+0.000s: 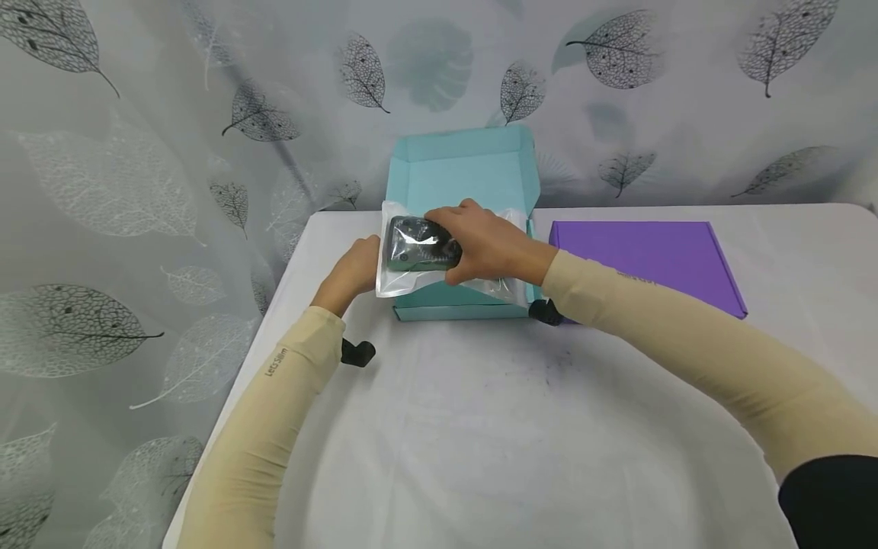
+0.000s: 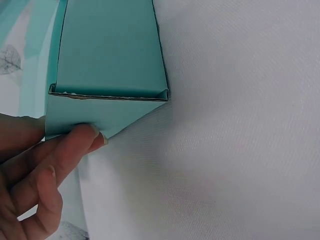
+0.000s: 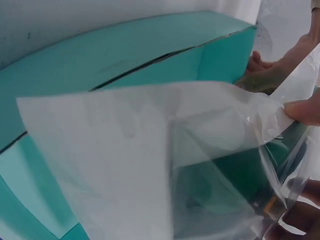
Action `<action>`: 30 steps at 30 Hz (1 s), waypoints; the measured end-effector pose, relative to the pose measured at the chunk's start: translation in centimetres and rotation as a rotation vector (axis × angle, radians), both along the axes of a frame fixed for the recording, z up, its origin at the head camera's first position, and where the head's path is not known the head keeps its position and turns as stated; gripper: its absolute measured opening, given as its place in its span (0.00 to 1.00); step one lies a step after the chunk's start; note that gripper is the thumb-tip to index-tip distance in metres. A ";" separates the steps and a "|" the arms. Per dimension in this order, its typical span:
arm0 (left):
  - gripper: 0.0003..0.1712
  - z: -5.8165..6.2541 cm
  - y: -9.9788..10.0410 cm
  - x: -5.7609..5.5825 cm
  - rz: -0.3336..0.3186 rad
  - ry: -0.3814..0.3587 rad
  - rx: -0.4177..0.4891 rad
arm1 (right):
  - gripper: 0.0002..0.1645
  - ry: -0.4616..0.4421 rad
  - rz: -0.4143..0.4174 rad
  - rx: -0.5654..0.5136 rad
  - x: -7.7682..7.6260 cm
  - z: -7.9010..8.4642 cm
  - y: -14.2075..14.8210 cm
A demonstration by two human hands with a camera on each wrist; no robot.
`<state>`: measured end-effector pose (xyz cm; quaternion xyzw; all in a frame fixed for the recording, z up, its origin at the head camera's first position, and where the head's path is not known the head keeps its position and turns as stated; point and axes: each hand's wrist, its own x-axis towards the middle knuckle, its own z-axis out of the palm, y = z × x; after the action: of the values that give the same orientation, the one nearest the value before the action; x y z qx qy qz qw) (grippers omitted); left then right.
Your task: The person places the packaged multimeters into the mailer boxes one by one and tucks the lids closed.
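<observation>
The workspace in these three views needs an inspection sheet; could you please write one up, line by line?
Surface: table under a white cloth, faint marks near its middle.
Job's things: open teal box, lid upright; clear plastic bag with a dark item inside, held over the box.
Clutter: closed purple box to the right of the teal one.
Grippers: right hand grips the bagged item from above; left hand has its fingers against the teal box's side.
Cables: nothing seen; black wrist straps only.
Surroundings: leaf-print curtain behind and to the left.
</observation>
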<state>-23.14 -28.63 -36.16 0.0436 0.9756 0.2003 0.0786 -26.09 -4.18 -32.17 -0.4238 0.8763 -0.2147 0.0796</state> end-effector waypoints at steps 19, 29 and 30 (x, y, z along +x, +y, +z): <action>0.13 0.0 0.2 -0.3 0.026 -0.085 0.046 | 0.54 -0.086 -0.005 -0.014 -2.2 -1.8 -0.1; 0.16 0.1 0.3 -0.2 0.035 -0.150 0.078 | 0.55 -0.111 -0.014 0.024 -2.3 -3.3 0.5; 0.17 0.1 0.3 -0.2 0.038 -0.154 0.075 | 0.55 -0.112 -0.012 0.025 -2.4 -3.5 0.5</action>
<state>-23.32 -28.35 -36.06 0.0123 0.9592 0.2409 0.1476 -28.44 -3.70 -35.62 -0.4047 0.8758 -0.2275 0.1324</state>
